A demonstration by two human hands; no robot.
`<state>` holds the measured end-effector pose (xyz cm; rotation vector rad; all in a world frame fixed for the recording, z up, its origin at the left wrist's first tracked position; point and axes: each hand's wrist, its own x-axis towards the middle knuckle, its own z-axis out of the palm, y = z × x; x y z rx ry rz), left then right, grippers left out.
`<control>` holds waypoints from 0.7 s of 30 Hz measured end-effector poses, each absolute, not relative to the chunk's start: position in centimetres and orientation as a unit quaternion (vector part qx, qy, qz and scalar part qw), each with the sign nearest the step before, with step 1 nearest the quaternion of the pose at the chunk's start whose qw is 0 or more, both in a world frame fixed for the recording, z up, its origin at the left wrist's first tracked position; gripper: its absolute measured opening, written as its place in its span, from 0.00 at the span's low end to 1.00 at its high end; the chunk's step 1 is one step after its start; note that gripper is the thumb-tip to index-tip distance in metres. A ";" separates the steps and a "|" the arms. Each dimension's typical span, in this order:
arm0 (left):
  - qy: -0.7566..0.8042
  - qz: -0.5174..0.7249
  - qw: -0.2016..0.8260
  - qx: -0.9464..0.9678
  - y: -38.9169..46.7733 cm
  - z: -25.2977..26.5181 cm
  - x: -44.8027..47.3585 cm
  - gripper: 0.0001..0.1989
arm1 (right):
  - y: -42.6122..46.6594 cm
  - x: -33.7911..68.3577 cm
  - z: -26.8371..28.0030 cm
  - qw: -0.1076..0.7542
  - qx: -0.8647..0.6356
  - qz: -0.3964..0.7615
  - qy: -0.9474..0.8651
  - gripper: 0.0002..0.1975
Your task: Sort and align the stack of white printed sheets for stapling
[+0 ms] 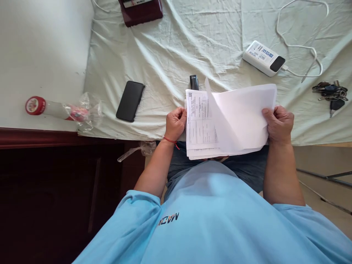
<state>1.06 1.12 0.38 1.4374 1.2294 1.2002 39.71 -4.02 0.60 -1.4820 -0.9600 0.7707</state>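
A stack of paper sheets (200, 128) is held over the table's front edge, above my lap. Printed text and a table-like form show on its left part. On the right, the upper sheets are lifted and curled, showing a blank white side (247, 113). My left hand (176, 123) is closed on the stack's left edge, a red string round its wrist. My right hand (279, 123) pinches the right edge of the lifted sheets, thumb on top. Just behind the stack lies a small black object (194, 82), its near end hidden by the paper.
A black phone (130, 101) lies left on the pale green cloth (170, 55). A white power bank (262, 58) with a cable (297, 46) and a bunch of keys (331, 91) lie right. A dark red box (141, 11) stands at the back; a red-capped bottle (52, 107) is far left.
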 end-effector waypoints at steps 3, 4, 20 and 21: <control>0.504 0.490 0.428 0.568 1.1 0.3 1.2 0.37 | -4.0 39.7 0.6 0.563 -0.635 0.330 -0.413 0.35; 0.506 0.495 0.434 0.558 1.1 0.3 1.2 0.38 | -4.0 39.7 0.6 0.562 -0.636 0.330 -0.414 0.35; 0.450 0.491 0.550 0.504 0.6 -0.2 0.9 0.44 | -4.0 39.9 0.4 0.555 -0.647 0.318 -0.415 0.32; 0.449 0.493 0.546 0.507 0.6 -0.2 0.9 0.44 | -4.0 39.9 0.5 0.554 -0.649 0.317 -0.415 0.32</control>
